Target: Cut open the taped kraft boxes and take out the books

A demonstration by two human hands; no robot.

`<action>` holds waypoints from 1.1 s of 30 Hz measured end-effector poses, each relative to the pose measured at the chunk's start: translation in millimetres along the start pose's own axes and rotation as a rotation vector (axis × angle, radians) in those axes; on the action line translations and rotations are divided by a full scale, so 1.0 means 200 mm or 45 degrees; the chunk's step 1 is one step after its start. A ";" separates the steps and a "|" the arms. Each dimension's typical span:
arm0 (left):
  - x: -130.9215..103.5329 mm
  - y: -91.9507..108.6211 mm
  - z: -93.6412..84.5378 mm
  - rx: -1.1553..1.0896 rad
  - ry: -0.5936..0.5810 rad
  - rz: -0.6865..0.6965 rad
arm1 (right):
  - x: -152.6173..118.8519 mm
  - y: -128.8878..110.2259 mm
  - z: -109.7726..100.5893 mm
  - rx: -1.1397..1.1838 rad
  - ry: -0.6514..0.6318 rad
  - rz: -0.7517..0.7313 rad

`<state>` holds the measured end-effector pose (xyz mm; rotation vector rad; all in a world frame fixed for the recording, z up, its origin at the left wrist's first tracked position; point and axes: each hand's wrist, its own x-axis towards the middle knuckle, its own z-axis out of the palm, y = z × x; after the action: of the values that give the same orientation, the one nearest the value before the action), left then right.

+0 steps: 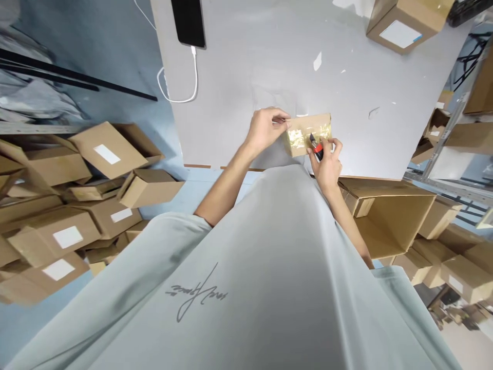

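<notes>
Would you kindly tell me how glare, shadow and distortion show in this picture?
Head view throughout: glare whitens the shiny tape on the small box; a soft shadow darkens the table below the left hand; lens stretch apparently tilts the rack at the right edge.

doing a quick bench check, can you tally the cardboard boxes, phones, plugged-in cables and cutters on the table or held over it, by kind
Cardboard boxes: 2 (small taped box, labelled box)
Phones: 1 (black phone)
Plugged-in cables: 1 (white cable)
Cutters: 1 (red and black cutter, in the right hand)
Total: 5
</notes>
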<state>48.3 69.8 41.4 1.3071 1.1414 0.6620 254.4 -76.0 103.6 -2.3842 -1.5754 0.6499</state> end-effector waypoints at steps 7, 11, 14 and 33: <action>0.04 -0.09 -0.07 -0.164 -0.066 -0.083 | -0.08 -0.13 -0.13 0.116 -0.178 0.013; 0.06 -0.05 -0.05 -0.128 -0.103 -0.074 | -0.07 -0.20 -0.14 0.232 -0.315 0.015; 0.05 -0.02 -0.02 -0.061 -0.106 -0.049 | -0.05 -0.22 -0.12 0.293 -0.384 -0.010; 0.07 -0.02 -0.07 -0.127 -0.172 -0.117 | 0.00 -0.30 -0.10 0.510 -0.514 0.064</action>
<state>39.2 86.9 35.1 1.1894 1.0395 0.5481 214.1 -50.7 146.7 -2.0839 -1.3517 1.3825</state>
